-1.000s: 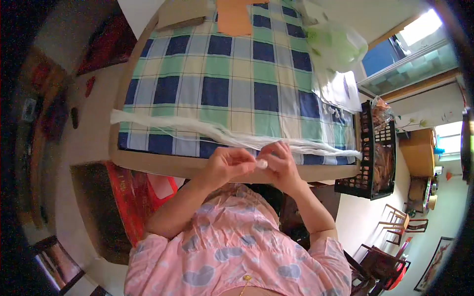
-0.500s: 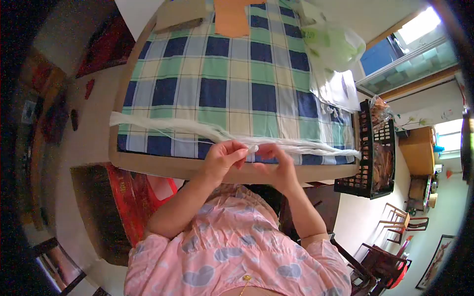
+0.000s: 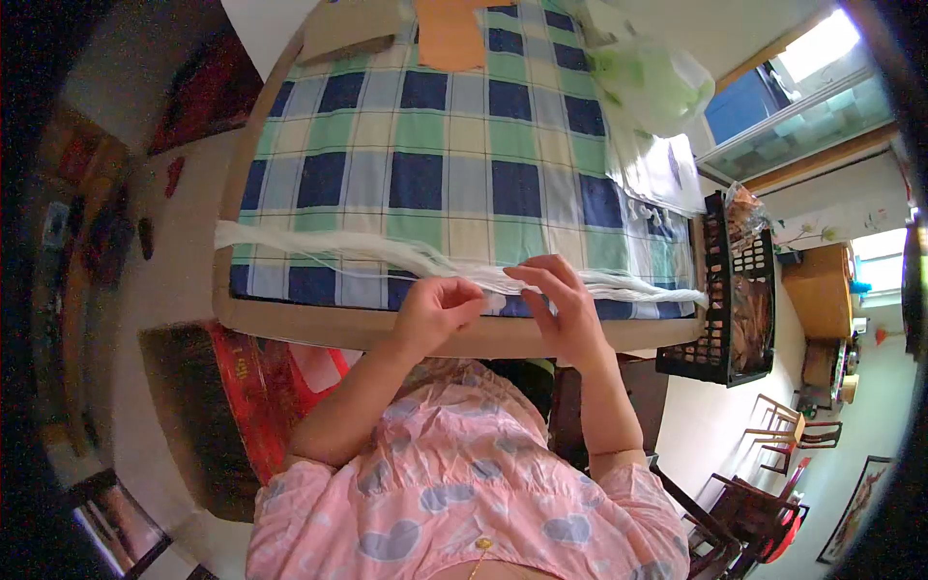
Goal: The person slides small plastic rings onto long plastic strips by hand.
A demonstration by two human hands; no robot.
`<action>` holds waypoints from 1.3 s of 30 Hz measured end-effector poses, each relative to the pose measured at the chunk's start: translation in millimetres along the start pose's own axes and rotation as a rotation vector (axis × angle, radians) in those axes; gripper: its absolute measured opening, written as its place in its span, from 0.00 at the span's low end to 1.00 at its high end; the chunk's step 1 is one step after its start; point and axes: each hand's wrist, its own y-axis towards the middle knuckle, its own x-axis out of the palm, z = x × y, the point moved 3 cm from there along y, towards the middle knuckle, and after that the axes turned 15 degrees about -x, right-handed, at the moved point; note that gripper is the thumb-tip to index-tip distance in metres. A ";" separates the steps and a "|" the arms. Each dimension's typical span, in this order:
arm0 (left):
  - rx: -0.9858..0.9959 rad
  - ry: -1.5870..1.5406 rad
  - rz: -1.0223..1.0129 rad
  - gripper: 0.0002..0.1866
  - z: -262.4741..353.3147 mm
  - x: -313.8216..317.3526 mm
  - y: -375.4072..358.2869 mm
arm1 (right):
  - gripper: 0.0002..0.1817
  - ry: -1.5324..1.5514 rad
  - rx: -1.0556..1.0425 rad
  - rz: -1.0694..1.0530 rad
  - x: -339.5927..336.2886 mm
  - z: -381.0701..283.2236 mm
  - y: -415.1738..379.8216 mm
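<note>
A long bundle of white strands stretches from left to right across the near side of the checked cloth. My left hand is in front of it, thumb and fingers pinched on a small white piece; its kind is too small to make out. To the right, my right hand has its thumb and forefinger apart, the fingertips over or against the strands. Whether a single thin strand lies between those fingers cannot be seen.
The checked cloth covers the table. Cardboard, an orange sheet, and a green-white plastic bag lie toward the back. White sheets and small white pieces are at the right, beside a black crate.
My right hand has moved up and to the right, away from my left, and its fingers have spread. My left hand keeps its pinch on the white piece, slightly lower.
</note>
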 end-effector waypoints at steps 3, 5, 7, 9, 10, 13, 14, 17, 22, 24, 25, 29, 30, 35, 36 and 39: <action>-0.090 -0.053 -0.183 0.05 1.5 3.8 -4.6 | 0.12 0.129 -0.002 0.025 8.1 4.9 0.6; -0.145 -0.112 -0.245 0.05 0.8 8.3 -8.0 | 0.10 0.265 0.068 0.038 20.5 17.8 -8.0; -0.166 -0.134 -0.291 0.06 -0.1 12.4 -10.9 | 0.09 0.316 0.083 0.077 27.0 17.3 -9.8; -0.154 -0.117 -0.325 0.06 -0.1 15.3 -12.8 | 0.09 0.340 0.101 0.099 31.8 16.3 -10.5; -0.140 -0.140 -0.325 0.06 0.2 15.6 -13.4 | 0.09 0.340 0.111 0.102 34.7 18.0 -12.6; -0.110 -0.207 -0.291 0.06 2.2 14.0 -13.9 | 0.10 0.356 0.108 0.070 40.2 25.0 -24.3; -0.110 -0.228 -0.259 0.06 5.0 12.2 -14.2 | 0.11 0.364 0.103 0.051 41.1 24.9 -27.4; -0.148 -0.348 -0.251 0.06 0.7 9.6 -11.3 | 0.12 0.351 0.193 0.082 41.0 19.4 -32.4; -0.336 -0.452 -0.386 0.06 0.4 15.6 -19.4 | 0.13 0.489 0.053 0.098 24.4 12.7 -14.5; -0.352 -0.460 -0.442 0.07 -3.6 21.3 -19.5 | 0.12 0.455 -0.090 -0.022 17.2 5.8 -4.5; -0.368 -0.457 -0.445 0.07 -5.8 22.1 -19.8 | 0.12 0.413 -0.160 -0.089 15.9 6.1 -0.3; -0.395 -0.460 -0.417 0.06 -9.2 23.2 -22.3 | 0.09 0.492 -0.131 -0.082 16.8 20.0 -7.6; -0.393 -0.467 -0.400 0.06 -8.9 22.8 -23.2 | 0.09 0.479 -0.070 -0.056 20.6 24.1 -10.5; -0.089 -0.340 -0.228 0.06 -4.6 17.0 -19.3 | 0.07 0.314 0.014 0.045 35.4 15.7 -21.7; -0.014 -0.291 -0.155 0.05 -4.5 15.8 -17.4 | 0.08 0.289 0.048 0.046 39.0 13.8 -26.1; 0.249 0.070 0.202 0.03 -1.0 14.2 -17.2 | 0.08 0.232 0.132 0.065 49.0 5.8 -38.3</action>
